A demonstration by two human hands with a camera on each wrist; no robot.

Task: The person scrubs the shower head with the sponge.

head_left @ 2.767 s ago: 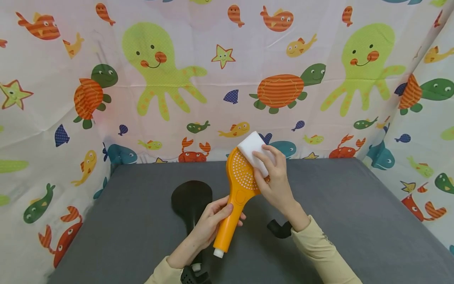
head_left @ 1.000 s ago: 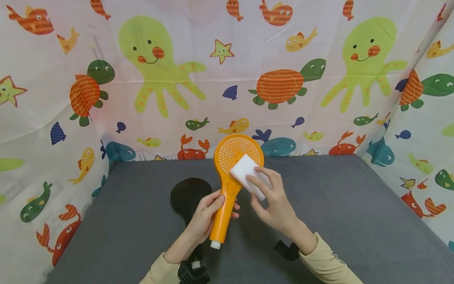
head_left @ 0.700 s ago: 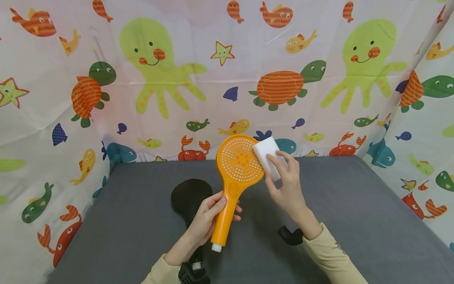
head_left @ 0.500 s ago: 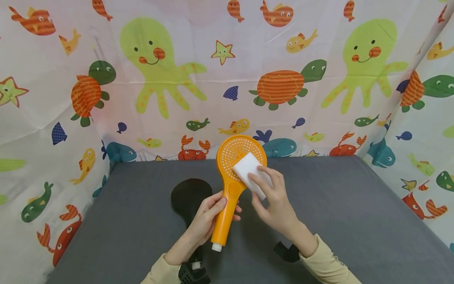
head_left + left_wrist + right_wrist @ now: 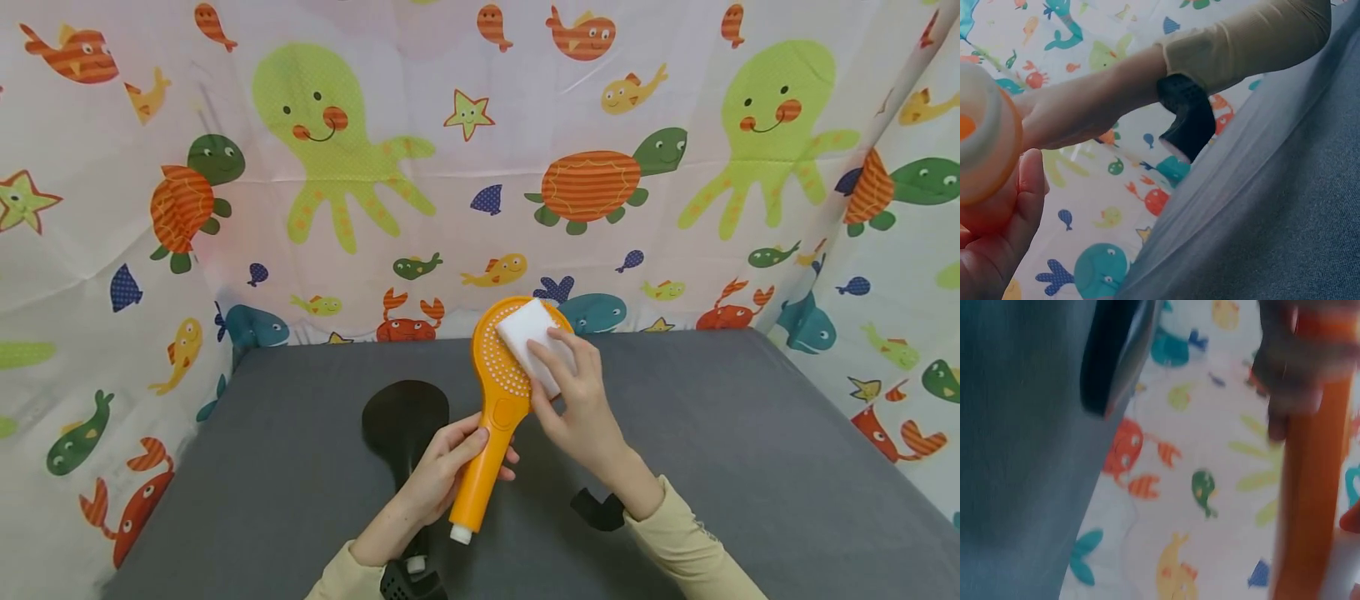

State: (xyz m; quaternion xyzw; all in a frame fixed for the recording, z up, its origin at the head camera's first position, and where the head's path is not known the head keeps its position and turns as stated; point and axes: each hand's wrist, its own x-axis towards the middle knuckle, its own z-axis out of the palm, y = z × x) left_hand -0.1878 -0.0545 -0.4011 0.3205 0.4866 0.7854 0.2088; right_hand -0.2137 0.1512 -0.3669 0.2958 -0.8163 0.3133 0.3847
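Note:
In the head view, my left hand (image 5: pixel 447 462) grips the handle of an orange shower head (image 5: pixel 504 410), which is raised above the table with its dotted spray face toward me. My right hand (image 5: pixel 581 396) pinches a white sponge (image 5: pixel 527 332) between thumb and fingers. The sponge lies against the upper right of the spray face and covers part of it. The left wrist view shows the handle's hollow white end (image 5: pixel 988 128) close up beside the left hand (image 5: pixel 1007 240). In the blurred right wrist view, the orange handle (image 5: pixel 1313 481) runs down the right side.
A black shower head (image 5: pixel 403 421) lies on the grey table (image 5: pixel 300 467), partly behind the left forearm. Dark wrist-worn devices (image 5: pixel 597 510) show near both wrists. A curtain (image 5: pixel 450 208) with sea animals stands behind the table and along both sides.
The sponge has swept back and forth over the spray face, coming off its right edge once. Since half a second ago it has moved up, and the shower head leans further right.

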